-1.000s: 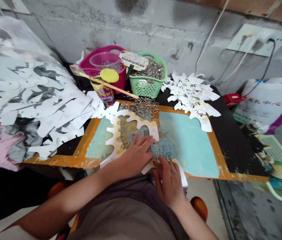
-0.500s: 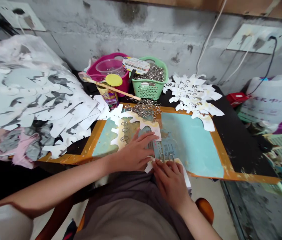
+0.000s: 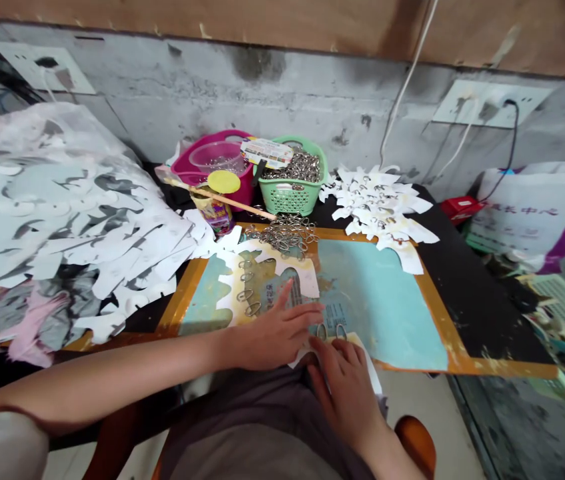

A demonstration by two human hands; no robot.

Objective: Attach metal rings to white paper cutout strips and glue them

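**Left Hand (image 3: 267, 337) and Right Hand (image 3: 345, 383) Lay Close Together by a Cut Paper Piece (image 3: 371, 370)**

We saw the paper piece at the front edge of the table (image 3: 487, 323), partly under the right hand and reaching past that edge. The right hand's fingers were bent over it; we could not tell whether they gripped it. Two metal rings (image 3: 341, 331) stuck out just beyond those fingertips. The left hand was palm down, its outer fingers stretched and spread, but we could not make out whether its thumb and forefinger pinched anything. Beyond it we found a second cut paper (image 3: 232, 287) with rings along its inner side, and a heap of loose rings (image 3: 287, 233). Behind the heap stood a green basket (image 3: 289, 200) of metal pieces, beside a pink basket (image 3: 182, 167). To our right lay a pile of ringed papers (image 3: 377, 207).
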